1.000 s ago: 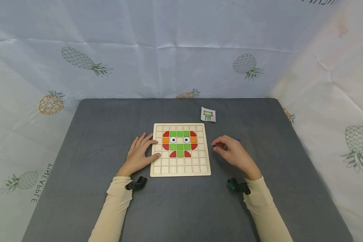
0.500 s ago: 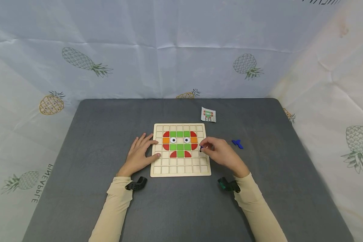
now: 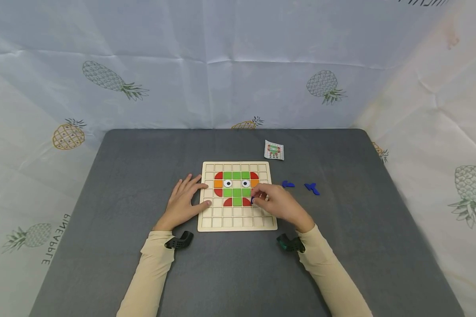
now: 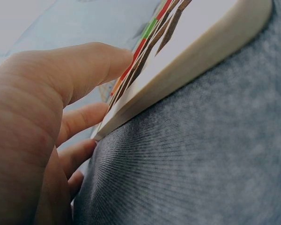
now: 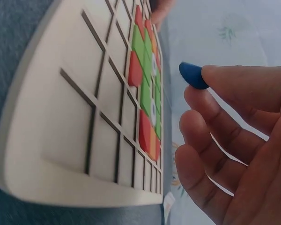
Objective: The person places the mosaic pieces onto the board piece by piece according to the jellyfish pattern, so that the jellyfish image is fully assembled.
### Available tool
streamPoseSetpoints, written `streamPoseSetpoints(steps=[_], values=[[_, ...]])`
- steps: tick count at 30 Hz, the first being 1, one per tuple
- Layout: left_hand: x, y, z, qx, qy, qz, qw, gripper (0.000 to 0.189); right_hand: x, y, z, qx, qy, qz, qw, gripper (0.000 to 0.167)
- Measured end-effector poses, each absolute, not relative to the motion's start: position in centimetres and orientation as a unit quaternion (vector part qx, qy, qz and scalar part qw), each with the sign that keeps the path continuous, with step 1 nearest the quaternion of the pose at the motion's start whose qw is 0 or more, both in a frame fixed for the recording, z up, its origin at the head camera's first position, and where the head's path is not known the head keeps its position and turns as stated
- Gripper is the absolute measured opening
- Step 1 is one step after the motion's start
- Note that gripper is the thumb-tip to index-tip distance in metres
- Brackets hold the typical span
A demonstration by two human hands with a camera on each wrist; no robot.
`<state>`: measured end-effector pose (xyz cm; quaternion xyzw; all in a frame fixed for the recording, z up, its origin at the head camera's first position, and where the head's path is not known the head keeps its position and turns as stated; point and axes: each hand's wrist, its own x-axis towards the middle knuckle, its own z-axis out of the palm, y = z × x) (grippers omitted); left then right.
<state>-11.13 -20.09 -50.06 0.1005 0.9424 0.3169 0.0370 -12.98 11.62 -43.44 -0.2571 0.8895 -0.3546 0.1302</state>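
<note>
A pale wooden grid board (image 3: 238, 223) lies flat, bearing a pattern of red, green and orange tiles and two eye tiles. At its left edge rests my left hand (image 3: 184, 200), fingers spread and fairly straight, the thumb on the board's face; in the left wrist view the thumb (image 4: 91, 63) touches the board. Over the right part of the grid, my right hand (image 3: 279, 202) pinches a small blue tile (image 5: 193, 76) with a curved edge between thumb and index finger. In the right wrist view that tile appears apart from the board. The other right fingers are loosely curled.
Blue tiles (image 3: 288, 184) lie just right of the board, with more blue tiles (image 3: 312, 189) farther right. A small printed card (image 3: 274, 150) with a similar pattern sits behind the board. The dark grey table (image 3: 143, 158) backs onto a pineapple-print cloth (image 3: 238, 88).
My right hand has moved left from the blue tiles to above the board, carrying one blue tile. The tiles it covered now show. My left hand has stayed in place.
</note>
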Motion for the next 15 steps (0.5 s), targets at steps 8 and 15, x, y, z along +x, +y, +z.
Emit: streamPoseSetpoints(steps=[8, 15], values=[[-11.2, -20.0, -50.1, 0.101, 0.942, 0.317, 0.036, 0.058, -12.9, 10.7, -44.1, -0.274, 0.889, -0.339, 0.138, 0.008], [-11.2, -20.0, -50.0, 0.102, 0.942, 0.317, 0.034, 0.057, -12.8, 10.2, -44.4, -0.274, 0.896, -0.313, 0.158, 0.009]])
